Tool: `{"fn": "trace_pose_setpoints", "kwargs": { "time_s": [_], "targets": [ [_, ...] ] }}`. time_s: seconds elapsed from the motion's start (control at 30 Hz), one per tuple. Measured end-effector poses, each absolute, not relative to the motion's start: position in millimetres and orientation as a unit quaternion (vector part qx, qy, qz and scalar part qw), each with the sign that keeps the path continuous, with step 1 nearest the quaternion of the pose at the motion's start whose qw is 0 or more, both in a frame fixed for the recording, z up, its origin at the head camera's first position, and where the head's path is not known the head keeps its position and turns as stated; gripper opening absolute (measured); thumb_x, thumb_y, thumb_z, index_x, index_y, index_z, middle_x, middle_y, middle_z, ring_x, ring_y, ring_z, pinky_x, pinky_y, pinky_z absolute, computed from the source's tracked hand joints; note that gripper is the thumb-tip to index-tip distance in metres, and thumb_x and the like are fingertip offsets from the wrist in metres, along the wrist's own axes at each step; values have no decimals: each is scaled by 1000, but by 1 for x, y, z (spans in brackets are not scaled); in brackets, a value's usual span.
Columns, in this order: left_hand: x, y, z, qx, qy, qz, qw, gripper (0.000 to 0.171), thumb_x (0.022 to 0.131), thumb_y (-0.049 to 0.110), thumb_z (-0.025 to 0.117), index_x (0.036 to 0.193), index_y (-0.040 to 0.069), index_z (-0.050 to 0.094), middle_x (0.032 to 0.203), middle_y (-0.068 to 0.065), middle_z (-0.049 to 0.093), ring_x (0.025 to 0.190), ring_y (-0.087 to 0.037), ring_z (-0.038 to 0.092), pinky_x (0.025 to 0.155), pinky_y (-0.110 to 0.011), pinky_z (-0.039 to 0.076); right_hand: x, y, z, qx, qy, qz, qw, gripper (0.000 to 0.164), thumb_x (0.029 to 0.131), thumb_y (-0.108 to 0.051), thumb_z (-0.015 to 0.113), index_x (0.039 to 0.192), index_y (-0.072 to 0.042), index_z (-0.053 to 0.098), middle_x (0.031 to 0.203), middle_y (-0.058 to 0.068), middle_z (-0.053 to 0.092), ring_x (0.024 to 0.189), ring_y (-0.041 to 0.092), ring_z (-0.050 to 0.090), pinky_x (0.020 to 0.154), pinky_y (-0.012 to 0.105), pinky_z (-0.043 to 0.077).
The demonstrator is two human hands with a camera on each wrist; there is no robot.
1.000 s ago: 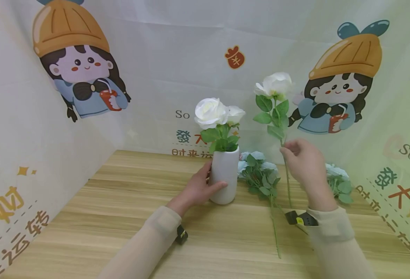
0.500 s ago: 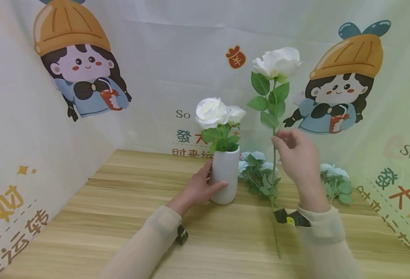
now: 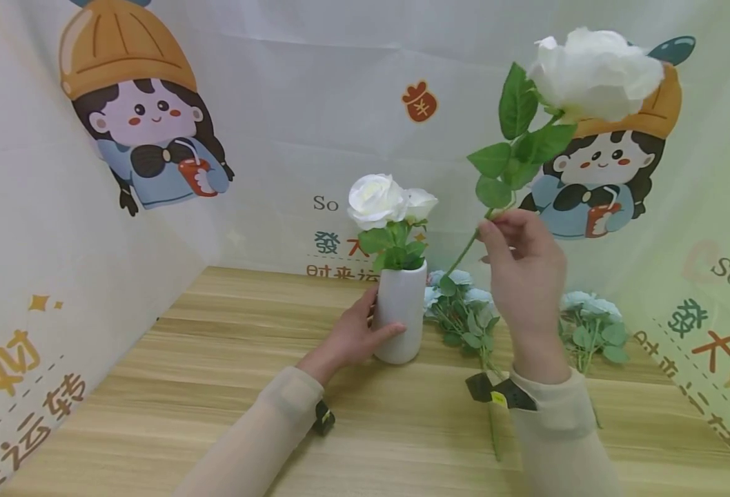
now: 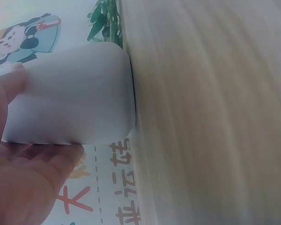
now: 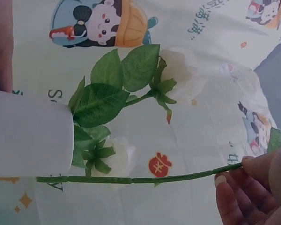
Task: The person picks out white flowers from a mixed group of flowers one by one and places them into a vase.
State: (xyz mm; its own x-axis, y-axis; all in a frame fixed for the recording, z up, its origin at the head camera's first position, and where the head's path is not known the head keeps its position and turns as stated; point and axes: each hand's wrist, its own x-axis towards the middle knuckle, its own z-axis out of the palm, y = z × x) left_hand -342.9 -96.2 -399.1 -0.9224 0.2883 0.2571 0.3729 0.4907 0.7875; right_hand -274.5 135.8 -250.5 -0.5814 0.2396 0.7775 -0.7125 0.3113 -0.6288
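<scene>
A white vase (image 3: pixel 400 310) stands upright on the table, holding two white roses (image 3: pixel 376 201) with green leaves. My left hand (image 3: pixel 355 335) grips the vase low on its left side, the thumb across its front. Up to the right, my right hand (image 3: pixel 523 266) pinches the green stem of another white rose (image 3: pixel 597 74) between thumb and fingers. That rose tilts, its bloom up to the right and its stem slanting down toward the vase. In the right wrist view the stem's bare end (image 5: pixel 42 179) lies close by the vase rim.
Pale blue flowers (image 3: pixel 461 307) lie on the wooden table (image 3: pixel 216 386) right behind the vase, their stems reaching forward. Another pale blue bunch (image 3: pixel 595 321) lies farther right. A printed cloth (image 3: pixel 290 103) hangs behind and at both sides.
My right hand has risen and moved left with the white rose, which has come higher and nearer and now tilts to the right. My left hand stays on the vase.
</scene>
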Motion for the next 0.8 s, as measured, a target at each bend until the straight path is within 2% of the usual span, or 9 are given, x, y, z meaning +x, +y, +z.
{"fn": "trace_pose_setpoints", "kwargs": {
  "time_s": [0.13, 0.37, 0.47, 0.67, 0.8],
  "targets": [
    [-343, -96, -399, -193, -864, -464, 45, 87, 104, 40, 77, 171, 13, 30, 167, -21, 51, 152, -44, 54, 122, -61, 51, -273, 130, -250, 212, -641, 582, 453, 19, 104, -1, 73, 112, 15, 66, 95, -22, 74, 88, 2, 74, 71, 16, 61],
    [-345, -95, -398, -197, -860, -468, 47, 86, 103, 41, 78, 171, 14, 31, 167, -21, 50, 152, -44, 54, 122, -60, 51, -269, 125, -246, 251, -570, 607, 494, 12, 103, 3, 73, 108, 13, 69, 97, -10, 78, 82, 4, 74, 70, 18, 61],
    [-345, -95, -398, -199, -859, -469, 48, 87, 103, 41, 78, 171, 14, 31, 167, -21, 50, 152, -44, 54, 122, -60, 51, -270, 123, -247, 262, -556, 624, 483, 10, 101, 6, 73, 107, 14, 69, 97, -7, 79, 81, 6, 74, 70, 18, 61],
    [-343, -96, -398, -197, -858, -472, 45, 86, 103, 41, 78, 171, 13, 32, 167, -21, 51, 152, -44, 54, 123, -60, 50, -284, 116, -260, 247, -613, 599, 452, 15, 102, 3, 73, 109, 15, 67, 96, -13, 78, 83, 1, 73, 71, 16, 61],
    [-343, -97, -399, -199, -860, -468, 46, 85, 104, 41, 78, 170, 13, 32, 167, -21, 51, 152, -44, 54, 121, -60, 52, -297, 111, -272, 232, -666, 550, 447, 15, 103, -2, 75, 109, 11, 70, 96, 6, 80, 85, -7, 70, 72, 12, 58]
  ]
}}
